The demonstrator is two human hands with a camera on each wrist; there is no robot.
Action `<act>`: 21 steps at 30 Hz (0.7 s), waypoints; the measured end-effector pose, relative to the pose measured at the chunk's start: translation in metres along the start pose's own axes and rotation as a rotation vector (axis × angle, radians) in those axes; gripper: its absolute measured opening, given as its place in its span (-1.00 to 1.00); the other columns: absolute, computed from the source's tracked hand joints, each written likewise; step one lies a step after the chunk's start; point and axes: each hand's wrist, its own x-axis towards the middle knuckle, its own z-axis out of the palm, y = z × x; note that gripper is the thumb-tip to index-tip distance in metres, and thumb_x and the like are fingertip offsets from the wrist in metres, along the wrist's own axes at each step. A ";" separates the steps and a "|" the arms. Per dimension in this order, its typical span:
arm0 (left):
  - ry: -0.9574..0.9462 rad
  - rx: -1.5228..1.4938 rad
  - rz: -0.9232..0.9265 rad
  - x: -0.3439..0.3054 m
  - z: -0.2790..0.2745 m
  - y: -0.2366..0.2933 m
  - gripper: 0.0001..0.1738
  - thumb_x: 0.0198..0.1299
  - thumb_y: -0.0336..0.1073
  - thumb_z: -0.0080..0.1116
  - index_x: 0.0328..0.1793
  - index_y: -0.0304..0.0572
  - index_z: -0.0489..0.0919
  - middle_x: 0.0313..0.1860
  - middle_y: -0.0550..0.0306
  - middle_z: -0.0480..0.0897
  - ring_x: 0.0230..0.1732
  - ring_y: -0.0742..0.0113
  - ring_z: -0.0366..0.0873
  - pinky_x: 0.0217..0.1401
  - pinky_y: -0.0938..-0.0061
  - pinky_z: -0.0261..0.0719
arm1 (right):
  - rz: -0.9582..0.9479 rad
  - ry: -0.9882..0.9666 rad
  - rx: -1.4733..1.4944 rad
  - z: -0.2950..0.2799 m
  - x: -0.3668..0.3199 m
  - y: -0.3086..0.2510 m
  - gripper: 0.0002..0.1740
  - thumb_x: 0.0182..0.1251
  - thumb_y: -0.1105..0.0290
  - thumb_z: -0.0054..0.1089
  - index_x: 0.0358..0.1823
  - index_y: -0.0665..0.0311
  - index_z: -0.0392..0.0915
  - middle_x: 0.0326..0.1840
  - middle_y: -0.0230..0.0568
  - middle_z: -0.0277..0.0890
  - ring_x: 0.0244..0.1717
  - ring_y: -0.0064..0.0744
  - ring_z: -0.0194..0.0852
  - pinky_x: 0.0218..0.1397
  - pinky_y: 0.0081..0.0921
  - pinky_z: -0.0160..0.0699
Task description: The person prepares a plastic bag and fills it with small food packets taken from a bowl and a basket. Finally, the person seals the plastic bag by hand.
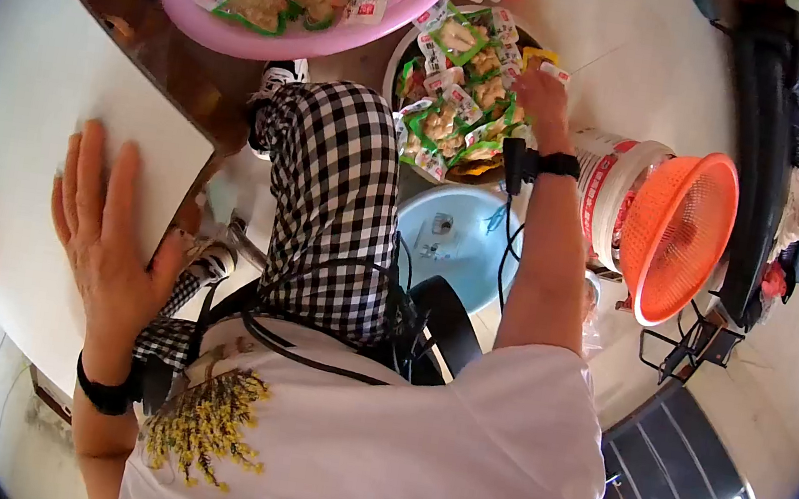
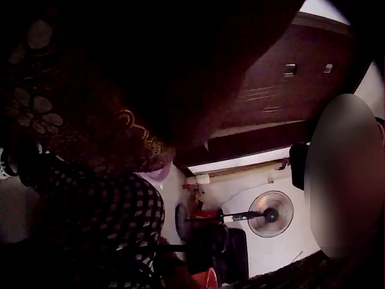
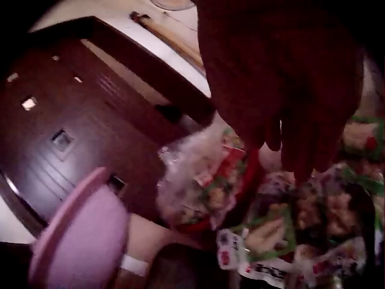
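At upper centre, the right hand (image 1: 543, 102) reaches heaped packets (image 1: 443, 126); whether it grips cannot be told. The left hand (image 1: 110, 242) lies at left, fingers outstretched. Pinching one packet's edge should disturb fewer neighbours.

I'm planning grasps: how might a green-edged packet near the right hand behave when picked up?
The packet is probably slippery, wrapped in clear film. Its flat edges may flex, its lumpy middle less. Small beside the right hand, it is likely light.

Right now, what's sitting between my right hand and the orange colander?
In the head view, a white bucket with red printing lies between your right hand and the orange colander.
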 end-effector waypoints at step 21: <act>-0.022 -0.004 0.020 -0.007 0.005 -0.004 -0.23 0.23 -0.06 -0.01 0.51 -0.24 0.11 0.53 -0.32 0.05 0.52 -0.31 0.00 0.49 -0.09 -0.04 | 0.297 0.381 -0.382 0.075 0.020 0.065 -0.55 0.20 -0.07 0.12 -0.02 0.01 0.67 -0.07 -0.05 0.61 0.03 -0.03 0.51 0.10 -0.11 0.43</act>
